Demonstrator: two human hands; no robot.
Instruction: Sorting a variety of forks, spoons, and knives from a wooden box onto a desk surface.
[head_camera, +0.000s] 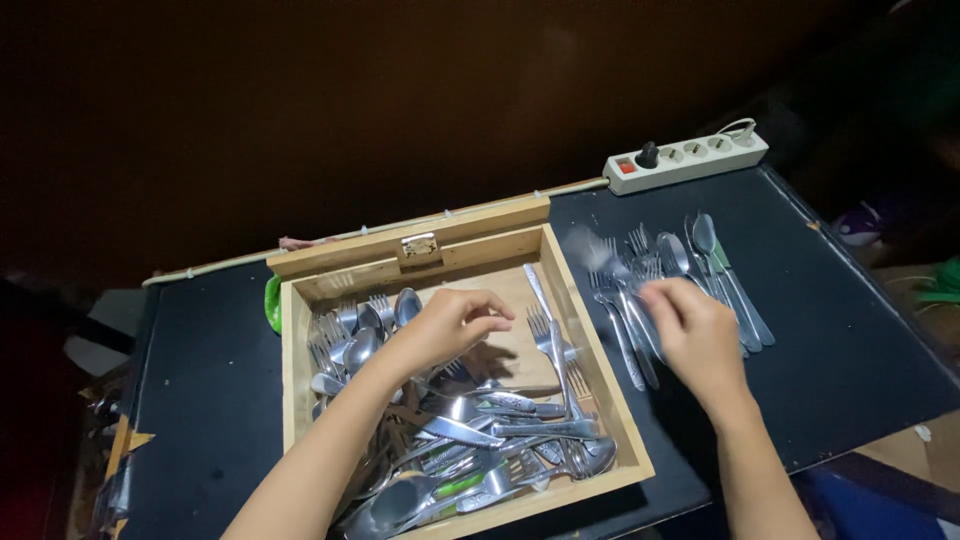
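Observation:
A wooden box (296, 340) lies open on a black table, holding several metal forks, spoons and knives (470, 430). My left hand (447, 325) hovers over the box with curled fingers and nothing visibly in it. My right hand (695, 335) is over the table to the right of the box, holding a blurred metal utensil (605, 255) that points up and left. Under and beyond that hand lies a row of forks (625, 300) and spoons and knives (715, 270) on the table.
A white power strip (690, 157) with a red switch and one black plug sits at the table's back edge. A green object (271, 303) lies just left of the box. The black table (210, 370) ends near the right and front.

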